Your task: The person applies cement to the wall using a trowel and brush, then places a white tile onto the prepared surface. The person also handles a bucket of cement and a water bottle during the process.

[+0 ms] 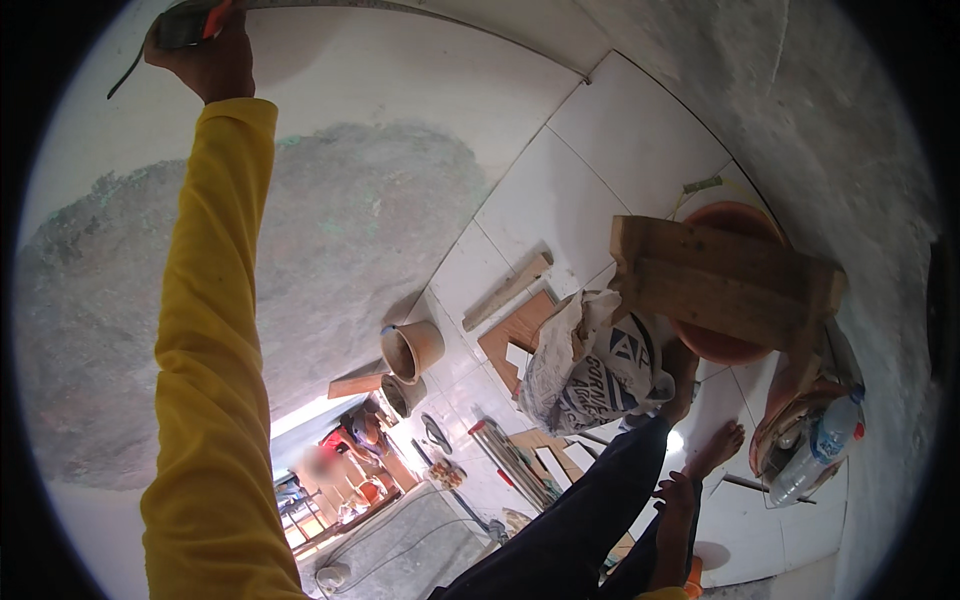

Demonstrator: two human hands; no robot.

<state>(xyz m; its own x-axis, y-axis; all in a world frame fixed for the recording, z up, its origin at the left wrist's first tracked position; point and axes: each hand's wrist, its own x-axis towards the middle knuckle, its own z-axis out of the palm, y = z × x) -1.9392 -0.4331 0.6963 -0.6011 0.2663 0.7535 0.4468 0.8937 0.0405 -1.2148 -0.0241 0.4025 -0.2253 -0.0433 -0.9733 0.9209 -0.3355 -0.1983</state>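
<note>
My left arm, in a yellow sleeve, reaches up along the wall. At its end my left hand [222,62] is closed around a tape measure [190,24] with a dark and orange case. The tape blade [440,14] is drawn out to the right against the wall, running toward the corner. Low on the right, beside my dark trouser leg, hangs my right hand [677,496]. Its fingers are loosely apart and nothing shows in them.
A wooden bench [728,280] stands over a reddish basin [715,345]. By it sit a white sack [595,385], wood pieces [510,290], a bucket [420,348] and a plastic bottle [815,455]. Another person [320,465] is beyond the doorway. The wall bears a rough grey patch [350,220].
</note>
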